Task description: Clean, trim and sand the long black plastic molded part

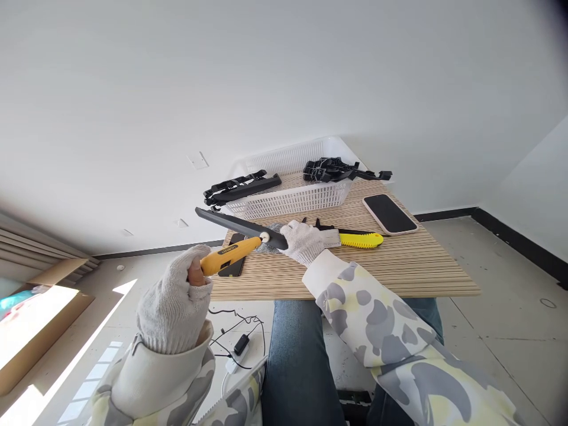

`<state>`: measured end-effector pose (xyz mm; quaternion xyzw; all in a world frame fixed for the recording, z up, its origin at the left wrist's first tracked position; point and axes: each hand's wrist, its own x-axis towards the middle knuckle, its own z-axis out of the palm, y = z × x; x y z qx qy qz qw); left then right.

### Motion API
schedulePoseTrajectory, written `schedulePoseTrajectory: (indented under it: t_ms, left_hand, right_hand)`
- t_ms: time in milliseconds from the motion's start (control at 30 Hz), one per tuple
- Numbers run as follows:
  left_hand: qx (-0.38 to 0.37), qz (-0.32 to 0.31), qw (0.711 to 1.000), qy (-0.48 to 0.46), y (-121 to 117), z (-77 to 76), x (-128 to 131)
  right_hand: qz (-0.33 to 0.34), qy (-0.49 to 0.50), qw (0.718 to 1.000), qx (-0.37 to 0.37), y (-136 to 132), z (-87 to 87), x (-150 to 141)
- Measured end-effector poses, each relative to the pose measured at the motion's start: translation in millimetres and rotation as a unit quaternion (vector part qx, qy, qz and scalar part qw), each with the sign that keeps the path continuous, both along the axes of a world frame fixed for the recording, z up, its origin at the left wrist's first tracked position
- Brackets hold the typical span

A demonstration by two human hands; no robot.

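My left hand (177, 296), in a white knitted glove with bare fingertips, is closed around a yellow rotary tool (231, 257). A small round white tip (265, 237) sits at the tool's end, against or just in front of a long black plastic strip (235, 223); whether they touch I cannot tell. My right hand (304, 242), gloved the same way, grips the strip's right end above the table. Just right of that hand lies a yellow-handled tool (361, 239), its other end partly hidden. Grey fluffy material (268, 241) shows beneath the strip.
A white plastic basket (288, 201) stands at the table's (275, 284) back, with black plastic parts (331, 170) on the right and more strips (242, 188) on the left. A phone (390, 213) lies at right, a dark flat object (233, 266) at left. Cables (242, 319) lie below.
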<state>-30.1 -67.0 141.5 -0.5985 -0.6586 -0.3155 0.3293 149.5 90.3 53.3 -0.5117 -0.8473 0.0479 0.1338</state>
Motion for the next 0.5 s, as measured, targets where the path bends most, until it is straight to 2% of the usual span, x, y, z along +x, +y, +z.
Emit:
schedulePoseTrajectory:
  t_ms: [100,300,500]
  left_hand:
    - [0.013,-0.018,1.000,0.010,1,0.0,-3]
    - [-0.002,0.004,1.000,0.014,1,1.7,-1]
    - [-0.014,0.065,0.998,-0.015,-1,6.5,13]
  right_hand:
    - [0.002,0.000,1.000,-0.001,0,-0.3,0]
    - [0.006,-0.003,1.000,-0.010,-1,3.1,1]
    - [0.018,0.002,1.000,-0.015,-2,6.8,3]
